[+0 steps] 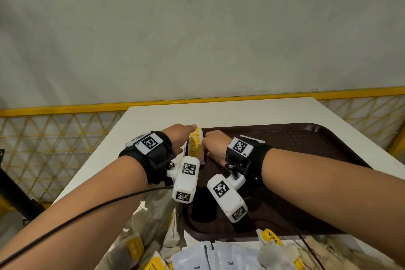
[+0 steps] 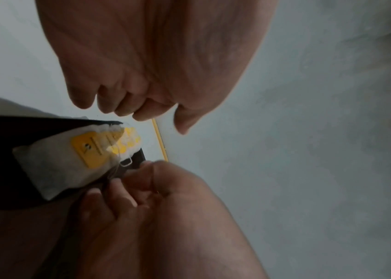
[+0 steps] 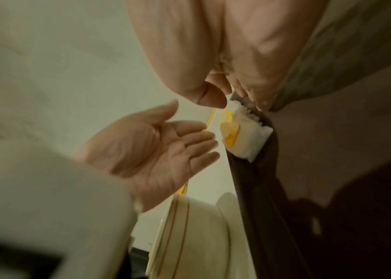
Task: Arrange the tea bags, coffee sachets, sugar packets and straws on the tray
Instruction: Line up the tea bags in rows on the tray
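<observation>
**Hands steadying a stack of tea bags at the tray corner**

Where the brown tray's (image 1: 306,138) far left corner meets the white worktop (image 1: 219,112), a stack of tea bags (image 1: 195,142) with yellow tags stands. The left hand (image 1: 178,136) is flat and relaxed beside it; the right hand (image 1: 215,141) pinches its edge. More tea bags and white coffee sachets (image 1: 221,256) lie nearer.

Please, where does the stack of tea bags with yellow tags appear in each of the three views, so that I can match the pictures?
Head: the stack of tea bags is at centre, between both hands, on the tray's far left corner.
Left wrist: it lies at left of centre, on the dark tray.
Right wrist: it is right of centre, under the fingertips.
Shared landmark: the brown tray, whose rim the stack touches in all views.
</observation>
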Demonstrator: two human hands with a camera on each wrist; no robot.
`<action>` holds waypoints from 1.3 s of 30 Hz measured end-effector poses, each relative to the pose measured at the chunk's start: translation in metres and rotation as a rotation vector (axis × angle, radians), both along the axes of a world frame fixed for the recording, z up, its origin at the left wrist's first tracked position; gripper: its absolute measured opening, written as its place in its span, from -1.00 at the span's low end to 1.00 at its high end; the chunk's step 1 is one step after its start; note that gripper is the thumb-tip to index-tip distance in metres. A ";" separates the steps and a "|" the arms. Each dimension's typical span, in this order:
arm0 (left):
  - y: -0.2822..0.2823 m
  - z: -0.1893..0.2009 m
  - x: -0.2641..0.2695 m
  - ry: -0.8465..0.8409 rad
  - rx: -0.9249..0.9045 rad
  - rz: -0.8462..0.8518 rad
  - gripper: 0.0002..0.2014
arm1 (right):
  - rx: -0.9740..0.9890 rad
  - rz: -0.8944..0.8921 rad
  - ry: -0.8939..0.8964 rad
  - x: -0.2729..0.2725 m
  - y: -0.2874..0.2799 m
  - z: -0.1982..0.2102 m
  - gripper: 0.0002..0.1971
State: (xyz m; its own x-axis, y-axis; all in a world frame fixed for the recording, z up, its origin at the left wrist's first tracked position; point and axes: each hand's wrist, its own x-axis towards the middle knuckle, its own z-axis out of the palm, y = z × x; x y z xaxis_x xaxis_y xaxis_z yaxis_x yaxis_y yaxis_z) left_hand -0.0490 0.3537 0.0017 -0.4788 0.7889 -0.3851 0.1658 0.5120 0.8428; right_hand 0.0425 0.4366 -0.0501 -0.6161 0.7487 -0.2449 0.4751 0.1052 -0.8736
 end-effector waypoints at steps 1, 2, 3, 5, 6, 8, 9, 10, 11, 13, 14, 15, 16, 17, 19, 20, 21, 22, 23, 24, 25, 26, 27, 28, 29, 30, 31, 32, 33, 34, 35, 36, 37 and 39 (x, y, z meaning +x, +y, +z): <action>0.000 -0.001 0.002 -0.046 -0.008 -0.006 -0.34 | -0.013 -0.005 0.005 0.000 -0.007 -0.001 -0.65; -0.002 -0.002 0.005 -0.079 -0.001 -0.009 -0.31 | -0.011 -0.005 -0.002 0.001 -0.012 -0.001 -0.72; -0.001 -0.001 0.008 -0.079 -0.002 -0.008 -0.29 | -0.009 -0.006 0.009 0.001 -0.017 0.000 -0.79; -0.001 0.000 0.012 -0.083 0.009 0.005 -0.29 | 0.005 -0.005 0.013 0.000 -0.022 0.002 -0.89; -0.001 0.000 0.014 -0.079 0.016 0.006 -0.30 | 0.006 -0.024 0.007 0.000 -0.023 0.002 -0.90; -0.002 0.000 0.016 -0.069 0.023 0.020 -0.32 | 0.006 -0.073 -0.016 -0.001 -0.024 0.004 -0.87; -0.001 -0.002 0.016 -0.076 0.040 0.027 -0.32 | 0.007 -0.075 -0.020 -0.001 -0.026 0.004 -0.85; -0.001 -0.003 0.015 -0.079 0.041 0.032 -0.33 | 0.016 -0.055 -0.040 -0.001 -0.027 0.007 -0.85; -0.002 -0.002 0.016 -0.072 0.034 0.029 -0.33 | 0.031 -0.027 -0.081 0.000 -0.030 0.012 -0.85; -0.004 0.000 0.014 -0.082 0.033 0.027 -0.33 | 0.073 -0.001 -0.132 0.004 -0.027 0.016 -0.79; -0.006 0.001 0.013 -0.108 0.037 0.027 -0.33 | 0.069 0.006 -0.104 0.009 -0.026 0.018 -0.76; -0.009 0.005 0.013 -0.138 0.059 0.027 -0.34 | 0.041 0.017 -0.047 0.015 -0.025 0.023 -0.77; -0.015 0.011 0.013 -0.165 0.100 0.031 -0.37 | 0.007 0.024 0.012 0.023 -0.028 0.030 -0.80; -0.023 0.019 0.015 -0.182 0.155 0.026 -0.47 | -0.035 0.032 0.060 0.032 -0.033 0.038 -0.84; -0.050 0.037 0.024 -0.164 0.237 -0.032 -0.77 | -0.169 0.055 0.181 0.054 -0.049 0.054 -0.86; -0.066 0.043 0.029 -0.136 0.246 -0.085 -0.84 | -0.248 0.085 0.226 0.068 -0.063 0.064 -0.83; -0.084 0.047 0.033 -0.093 0.241 -0.148 -0.84 | -0.282 0.149 0.230 0.084 -0.078 0.072 -0.81; -0.102 0.050 0.038 -0.036 0.223 -0.216 -0.82 | -0.265 0.247 0.176 0.099 -0.093 0.079 -0.80; -0.121 0.053 0.045 0.051 0.182 -0.294 -0.79 | -0.204 0.358 0.086 0.113 -0.107 0.083 -0.81; -0.139 0.052 0.052 0.168 0.124 -0.384 -0.78 | -0.115 0.462 -0.026 0.127 -0.122 0.084 -0.81; -0.155 0.049 0.058 0.320 0.053 -0.474 -0.79 | 0.003 0.548 -0.147 0.137 -0.136 0.082 -0.80; -0.168 0.045 0.062 0.481 -0.014 -0.556 -0.80 | 0.139 0.621 -0.252 0.146 -0.149 0.080 -0.77; -0.180 0.041 0.066 0.619 -0.067 -0.634 -0.79 | 0.276 0.690 -0.330 0.151 -0.159 0.076 -0.73; -0.189 0.037 0.067 0.720 -0.096 -0.695 -0.77 | 0.402 0.753 -0.387 0.155 -0.170 0.072 -0.69; -0.198 0.034 0.067 0.795 -0.111 -0.731 -0.74 | 0.511 0.797 -0.427 0.157 -0.179 0.069 -0.66; -0.207 0.033 0.066 0.855 -0.121 -0.737 -0.70 | 0.603 0.818 -0.455 0.158 -0.186 0.067 -0.65; -0.215 0.033 0.063 0.907 -0.138 -0.718 -0.68 | 0.693 0.825 -0.478 0.160 -0.190 0.067 -0.64; -0.222 0.034 0.058 0.945 -0.158 -0.689 -0.65 | 0.778 0.824 -0.503 0.160 -0.190 0.069 -0.64; -0.231 0.035 0.055 0.948 -0.179 -0.660 -0.64 | 0.848 0.828 -0.528 0.162 -0.189 0.070 -0.64; -0.239 0.035 0.053 0.917 -0.186 -0.646 -0.64 | 0.892 0.829 -0.568 0.165 -0.186 0.073 -0.63; -0.246 0.035 0.053 0.869 -0.179 -0.651 -0.64 | 0.904 0.828 -0.639 0.168 -0.182 0.075 -0.60; -0.253 0.034 0.056 0.823 -0.161 -0.675 -0.64 | 0.897 0.833 -0.726 0.172 -0.178 0.077 -0.54; -0.258 0.033 0.060 0.792 -0.148 -0.709 -0.64 | 0.878 0.842 -0.810 0.176 -0.175 0.077 -0.47; -0.263 0.026 0.070 0.779 -0.181 -0.769 -0.64 | 0.812 0.862 -0.910 0.183 -0.171 0.071 -0.36</action>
State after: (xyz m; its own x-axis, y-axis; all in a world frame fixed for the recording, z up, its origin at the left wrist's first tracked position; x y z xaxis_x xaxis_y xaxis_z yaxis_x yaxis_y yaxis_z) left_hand 0.0207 0.0908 0.0279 -0.0470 0.9424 -0.3311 0.9442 0.1502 0.2933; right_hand 0.2258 0.2653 0.0214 -0.7978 0.3602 -0.4835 0.3511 0.9295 0.1131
